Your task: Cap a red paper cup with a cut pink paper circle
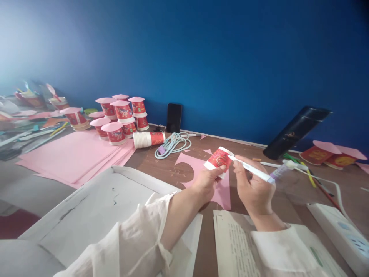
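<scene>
My left grip (pixel 206 184) held the red cup (pixel 218 157) tilted, apparently to present its upper end to my right grip (pixel 255 191), which pinched the white pen (pixel 255 169), tip at that end.

Passage: brown tabletop (pixel 157 163) between white tray (pixel 98 207) and coiled cable (pixel 173 145).
Toward wall (pixel 216 77): lying cup stack (pixel 150 139), cable, propped phone (pixel 174 118) obstruct.
Left hand (pixel 206 184) to right hand (pixel 256 192): narrow gap, red cup (pixel 218 157) and white pen (pixel 258 172) across far end.
Right side: leaning black cylinder (pixel 296 132), power strip (pixel 343 231) obstruct.

No legible text or numbers.
</scene>
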Demonstrator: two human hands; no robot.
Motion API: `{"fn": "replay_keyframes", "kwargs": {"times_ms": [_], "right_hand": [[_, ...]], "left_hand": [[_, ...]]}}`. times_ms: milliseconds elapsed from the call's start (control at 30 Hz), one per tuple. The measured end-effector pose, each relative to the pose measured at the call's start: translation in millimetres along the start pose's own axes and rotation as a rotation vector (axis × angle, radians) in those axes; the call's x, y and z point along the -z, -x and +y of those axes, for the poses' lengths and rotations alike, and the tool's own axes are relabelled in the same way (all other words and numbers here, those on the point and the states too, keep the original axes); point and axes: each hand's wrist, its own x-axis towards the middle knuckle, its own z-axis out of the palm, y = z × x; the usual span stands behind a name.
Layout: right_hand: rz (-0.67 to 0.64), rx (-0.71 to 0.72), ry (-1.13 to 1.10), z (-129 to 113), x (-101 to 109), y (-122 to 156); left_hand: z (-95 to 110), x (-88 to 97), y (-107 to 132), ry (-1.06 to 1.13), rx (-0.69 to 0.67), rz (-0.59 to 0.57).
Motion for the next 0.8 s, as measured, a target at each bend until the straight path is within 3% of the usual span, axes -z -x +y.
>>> {"fn": "replay_keyframes", "kwargs": {"times_ms": [333,800], "right_hand": [[-0.005,-0.022,-0.008,-0.7,-1.1,-0.5],[0.003,-0.047,0.083,1.5,-2.4,1.6]], "left_hand": [[2.7,-5.4,3.6,0.053,0.059,0.064],[4.3,-6.4,5.6,0.079,0.072,0.054]]}}
